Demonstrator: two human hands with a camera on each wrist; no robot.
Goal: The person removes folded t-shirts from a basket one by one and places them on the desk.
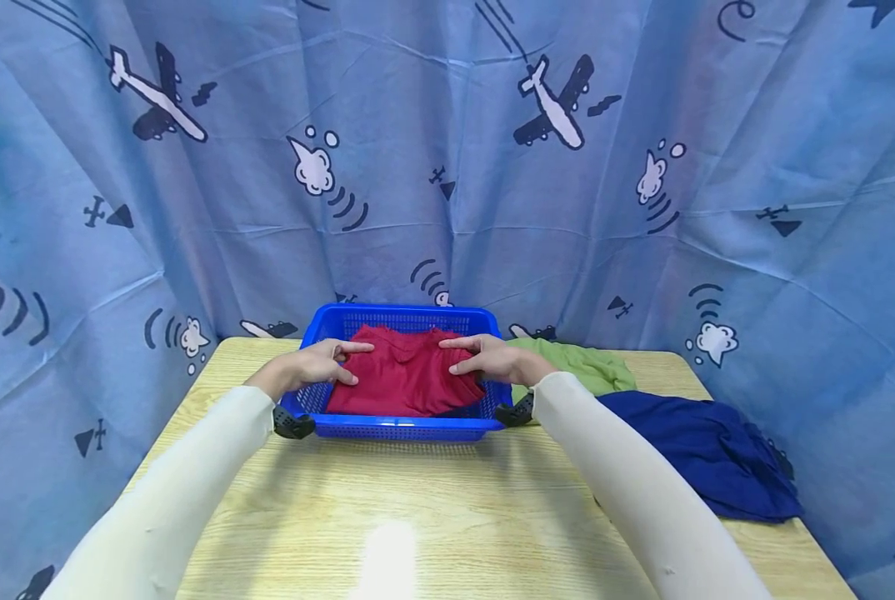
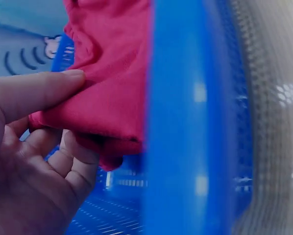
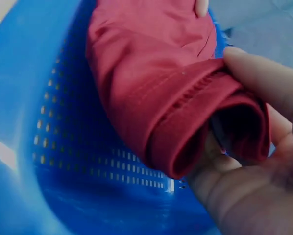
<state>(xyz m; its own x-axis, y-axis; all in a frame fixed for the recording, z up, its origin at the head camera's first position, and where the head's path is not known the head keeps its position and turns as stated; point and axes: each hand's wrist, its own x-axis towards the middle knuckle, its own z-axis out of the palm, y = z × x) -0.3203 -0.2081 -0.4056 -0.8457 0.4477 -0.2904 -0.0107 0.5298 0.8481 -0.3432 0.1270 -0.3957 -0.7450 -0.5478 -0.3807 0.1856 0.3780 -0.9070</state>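
A folded red garment [image 1: 402,379] lies within the blue plastic basket [image 1: 402,427]. At its left edge the left hand [image 1: 316,364] grips the cloth; in the left wrist view the thumb [image 2: 43,90] is on top and the other fingers are curled underneath. The right hand [image 1: 488,358] pinches the garment's right side. In the right wrist view, a stitched, rolled edge of the red garment [image 3: 151,98] sits between thumb and fingers. Part of the basket floor [image 3: 117,196] shows below the cloth.
On the right of the wooden table [image 1: 327,517] lie a green cloth [image 1: 590,367] and, closer, a dark blue cloth [image 1: 710,454]. The right forearm passes in front of both. A blue curtain [image 1: 387,167] with airplane prints hangs behind and around the table.
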